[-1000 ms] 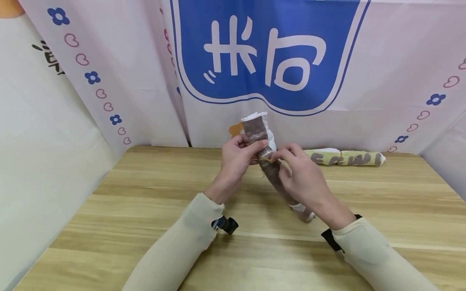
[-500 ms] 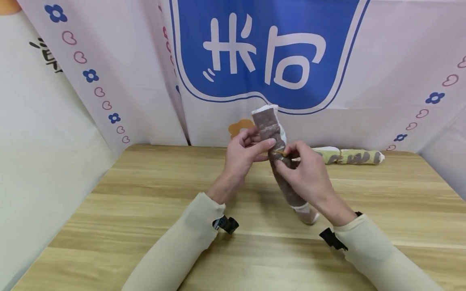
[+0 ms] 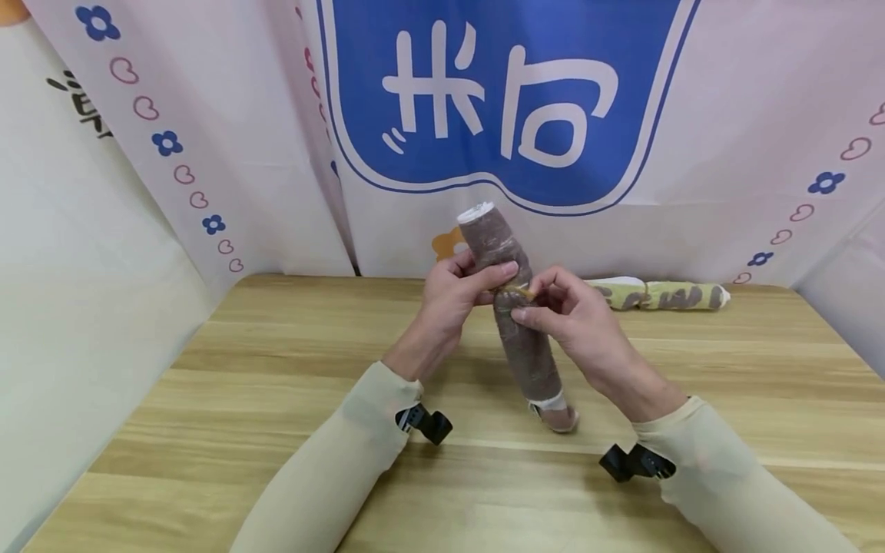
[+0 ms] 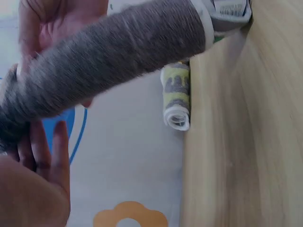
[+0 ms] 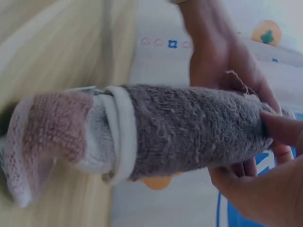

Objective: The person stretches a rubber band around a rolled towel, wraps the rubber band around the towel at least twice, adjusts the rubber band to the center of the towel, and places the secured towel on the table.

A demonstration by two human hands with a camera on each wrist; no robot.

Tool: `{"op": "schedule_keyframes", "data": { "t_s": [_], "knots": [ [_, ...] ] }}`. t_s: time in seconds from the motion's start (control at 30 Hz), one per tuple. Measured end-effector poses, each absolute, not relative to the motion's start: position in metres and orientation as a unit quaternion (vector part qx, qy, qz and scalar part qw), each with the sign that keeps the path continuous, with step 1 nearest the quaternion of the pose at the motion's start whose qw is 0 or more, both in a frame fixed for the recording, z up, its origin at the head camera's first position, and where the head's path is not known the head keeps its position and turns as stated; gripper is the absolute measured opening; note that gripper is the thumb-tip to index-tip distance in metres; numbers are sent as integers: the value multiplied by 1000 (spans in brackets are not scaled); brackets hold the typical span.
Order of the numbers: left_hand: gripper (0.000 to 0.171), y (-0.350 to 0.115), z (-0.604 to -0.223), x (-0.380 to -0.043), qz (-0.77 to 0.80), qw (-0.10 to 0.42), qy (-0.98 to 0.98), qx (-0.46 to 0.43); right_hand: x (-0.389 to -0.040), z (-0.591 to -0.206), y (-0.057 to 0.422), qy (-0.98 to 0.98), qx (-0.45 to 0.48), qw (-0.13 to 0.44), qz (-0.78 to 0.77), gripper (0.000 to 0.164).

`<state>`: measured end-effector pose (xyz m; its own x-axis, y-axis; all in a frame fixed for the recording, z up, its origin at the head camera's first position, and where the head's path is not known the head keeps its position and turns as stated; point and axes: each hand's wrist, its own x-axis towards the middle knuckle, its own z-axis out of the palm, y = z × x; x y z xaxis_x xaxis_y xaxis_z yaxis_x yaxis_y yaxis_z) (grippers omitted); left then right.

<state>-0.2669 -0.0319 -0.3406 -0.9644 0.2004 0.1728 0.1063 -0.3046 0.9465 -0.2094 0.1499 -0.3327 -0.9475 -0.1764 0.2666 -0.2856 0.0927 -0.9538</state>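
A rolled grey-brown towel (image 3: 528,353) with white edges stands tilted above the table, its lower end near the tabletop. A thin yellowish rubber band (image 3: 513,290) circles its middle, where the roll is drawn in. My left hand (image 3: 445,296) holds the roll around its middle, thumb in front and fingers behind. My right hand (image 3: 588,322) pinches the band at the roll's right side, with the thumb against the towel. In the right wrist view, the towel's lower end (image 5: 57,127) shows pinkish and white fabric, bent over. The right fingertips are partly hidden.
Behind my right hand, a green-yellow rolled towel (image 3: 681,296) with grey patches and a band lies at the table's back edge. The wooden table (image 3: 276,384) meets a printed cloth backdrop (image 3: 733,153). Each sleeve carries a small black wrist camera (image 3: 432,426).
The towel roll has turned, so its brown side faces forward and the white side edge is out of sight. Its top swung right, then back left. Both hands remain at its middle.
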Motion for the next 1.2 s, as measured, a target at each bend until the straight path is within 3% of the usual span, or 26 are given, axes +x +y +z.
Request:
{"op": "schedule_keyframes", "data": {
  "t_s": [0.1,0.27,0.37,0.47,0.63,0.77,0.83,1.03,1.2],
  "knots": [
    [39,-30,-339,-265,785,9,608,116,-209,-337,148,-777,212,130,578,16],
    [37,-26,-336,-259,755,-39,645,107,-210,-342,149,-820,296,270,409,30],
    [34,-24,-335,-254,747,-69,653,104,-208,-341,148,-836,295,282,367,26],
    [32,-22,-334,-251,745,-96,654,91,-204,-339,144,-858,259,258,360,15],
    [33,-21,-332,-247,731,-122,664,100,-199,-342,136,-880,216,264,331,40],
    [38,-23,-333,-248,722,-114,666,147,-201,-346,136,-852,227,312,355,37],
    [42,-25,-336,-251,735,-90,648,180,-202,-345,137,-832,220,292,417,32],
    [45,-28,-340,-260,788,23,575,221,-207,-337,146,-766,151,143,608,25],
    [34,-31,-336,-262,816,45,549,177,-211,-338,147,-735,170,120,646,24]
  ]
}}
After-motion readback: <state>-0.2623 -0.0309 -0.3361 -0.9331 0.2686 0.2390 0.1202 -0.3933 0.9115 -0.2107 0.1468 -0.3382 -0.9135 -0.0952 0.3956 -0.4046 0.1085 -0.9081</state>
